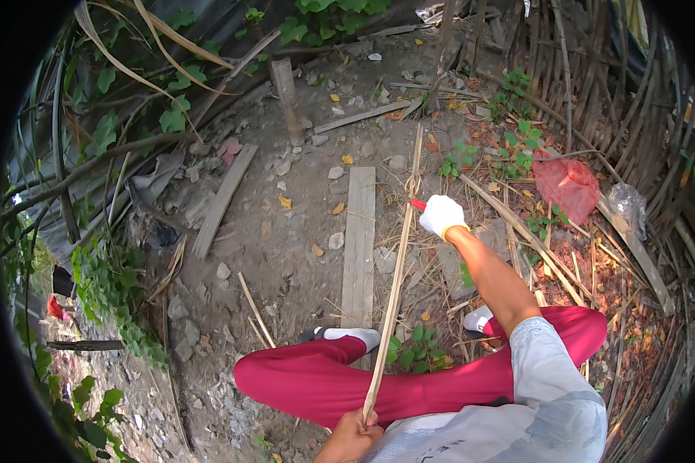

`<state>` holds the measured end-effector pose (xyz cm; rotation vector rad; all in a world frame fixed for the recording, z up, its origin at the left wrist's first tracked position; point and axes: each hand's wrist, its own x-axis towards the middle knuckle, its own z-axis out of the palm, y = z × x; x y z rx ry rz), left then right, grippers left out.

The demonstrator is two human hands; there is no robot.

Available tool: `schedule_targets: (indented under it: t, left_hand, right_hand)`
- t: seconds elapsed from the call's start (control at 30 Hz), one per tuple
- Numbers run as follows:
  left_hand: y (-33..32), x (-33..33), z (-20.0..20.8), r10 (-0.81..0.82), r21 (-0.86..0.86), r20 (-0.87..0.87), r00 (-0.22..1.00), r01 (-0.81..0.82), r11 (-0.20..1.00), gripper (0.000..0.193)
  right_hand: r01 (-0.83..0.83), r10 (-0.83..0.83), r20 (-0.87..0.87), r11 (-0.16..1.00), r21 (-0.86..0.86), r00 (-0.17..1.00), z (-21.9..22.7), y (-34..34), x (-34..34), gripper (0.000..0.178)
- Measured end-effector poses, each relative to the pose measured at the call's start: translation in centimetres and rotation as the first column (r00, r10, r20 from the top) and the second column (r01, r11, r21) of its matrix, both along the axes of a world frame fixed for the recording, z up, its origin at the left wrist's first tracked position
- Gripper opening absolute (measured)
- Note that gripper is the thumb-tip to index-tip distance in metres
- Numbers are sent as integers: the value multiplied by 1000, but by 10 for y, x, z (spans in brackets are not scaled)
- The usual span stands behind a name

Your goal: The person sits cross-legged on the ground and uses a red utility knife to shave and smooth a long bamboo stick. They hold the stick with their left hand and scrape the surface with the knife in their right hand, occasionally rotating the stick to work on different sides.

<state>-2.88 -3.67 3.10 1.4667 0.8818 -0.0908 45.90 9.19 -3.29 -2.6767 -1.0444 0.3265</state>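
Observation:
My left hand (353, 437), bare, is closed around the near end of a long pale strip of wood or bamboo (396, 285). The strip slants away from me over my lap, its far end above the ground. In a white glove, my right hand (442, 215) grips a red-handled tool (418, 204) against the strip's upper part. The tool's working end is too small to make out, though it looks like a knife. A thin curl of shaving (412, 185) stands out from the strip just beyond the tool.
A flat weathered board (359, 239) lies ahead of me, and another plank (225, 201) rests to its left. Cut sticks (525, 231) and a red plastic bag (565, 185) are at right, near a stick fence (625, 92). A short post (287, 100) stands farther off.

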Motion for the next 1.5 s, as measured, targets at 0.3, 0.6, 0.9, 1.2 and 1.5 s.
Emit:
schedule_targets:
  t: [0.3, 0.6, 0.9, 1.2, 1.5]
  left_hand:
    - [-8, -83, -16, 80, -19, -122, 989, -83, 996, 5]
    - [17, -17, 13, 312, -375, -218, 925, -374, 848, 32]
    - [81, 101, -10, 405, -492, 84, 910, -316, 811, 37]
    - [82, 136, -23, 354, -394, 123, 927, -282, 875, 31]
    - [61, 131, -39, 271, -287, 84, 959, -237, 928, 23]
  right_hand:
    - [252, -254, 43, 966, 54, 966, -31, -29, 90, 32]
    - [-380, 411, -314, 912, 157, 856, 28, -69, -78, 44]
    - [-594, 606, -136, 795, 124, 784, 46, -92, -165, 36]
    - [-562, 563, -113, 826, 47, 819, 46, -83, -158, 23]
    - [-326, 325, -138, 945, 14, 936, -17, -59, -131, 27]
